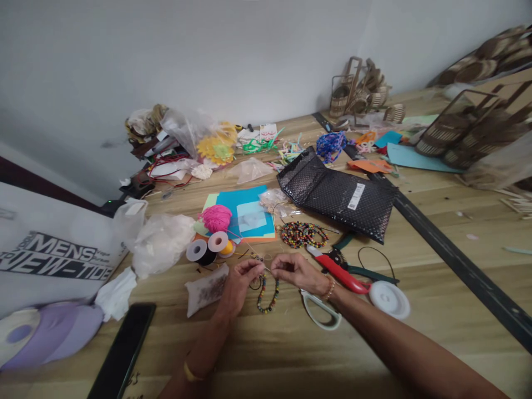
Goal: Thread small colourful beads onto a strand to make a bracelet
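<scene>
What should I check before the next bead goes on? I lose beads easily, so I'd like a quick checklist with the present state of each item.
1. Both hands on the strand: left hand and right hand pinch it between them. Ok.
2. Threaded part supported: the beaded strand hangs in a loop below the fingers and reaches the table. Ok.
3. Free end secured with a knot: too small to see. Cannot tell.
4. Spare beads close: the pile of mixed beads lies just beyond the hands. Ok.
5. Cutting tool close: the red-handled pliers lie beside the right wrist. Ok.
</scene>
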### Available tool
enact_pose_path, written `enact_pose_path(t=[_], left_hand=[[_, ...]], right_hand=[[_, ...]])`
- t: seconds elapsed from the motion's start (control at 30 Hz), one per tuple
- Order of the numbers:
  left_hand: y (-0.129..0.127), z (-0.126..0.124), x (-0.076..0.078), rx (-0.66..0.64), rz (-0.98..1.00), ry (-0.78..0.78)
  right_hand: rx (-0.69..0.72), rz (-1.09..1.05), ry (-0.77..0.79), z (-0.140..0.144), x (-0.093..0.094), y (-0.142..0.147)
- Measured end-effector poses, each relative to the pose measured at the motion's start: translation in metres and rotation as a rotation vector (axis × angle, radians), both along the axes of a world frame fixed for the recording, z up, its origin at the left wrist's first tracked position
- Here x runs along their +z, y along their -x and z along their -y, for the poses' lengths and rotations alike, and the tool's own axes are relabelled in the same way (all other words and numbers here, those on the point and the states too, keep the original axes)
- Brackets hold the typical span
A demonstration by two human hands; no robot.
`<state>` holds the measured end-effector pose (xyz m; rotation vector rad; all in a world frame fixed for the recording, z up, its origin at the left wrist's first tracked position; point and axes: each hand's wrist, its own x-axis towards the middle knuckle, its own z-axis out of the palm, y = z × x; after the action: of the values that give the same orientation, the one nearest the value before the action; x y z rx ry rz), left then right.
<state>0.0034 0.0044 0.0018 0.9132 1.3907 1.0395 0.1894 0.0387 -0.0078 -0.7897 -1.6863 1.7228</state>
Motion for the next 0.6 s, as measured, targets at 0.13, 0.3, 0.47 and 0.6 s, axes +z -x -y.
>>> enact_pose_path(t=[0.13,0.3,0.47,0.6], left_hand=[[0.0,0.001,-0.001,-0.022,-0.032,-0.029],[-0.001,0.002,0.001,-0.04,-0.07,-0.038],[0.005,-0.001,0.007,-0.026,-0.138,-0.08],[0.019,-0.004,0.01,0.031,-0.267,-0.159]], right_hand=[[0.001,-0.011,0.0,0.0,0.0,0.0],[-0.004,-0.017,0.002,0.0,0.0,0.0],[-0.015,-0.011,-0.001,0.0,-0.003,0.0],[-0.018,-0.012,0.005,0.0,-0.003,0.0]])
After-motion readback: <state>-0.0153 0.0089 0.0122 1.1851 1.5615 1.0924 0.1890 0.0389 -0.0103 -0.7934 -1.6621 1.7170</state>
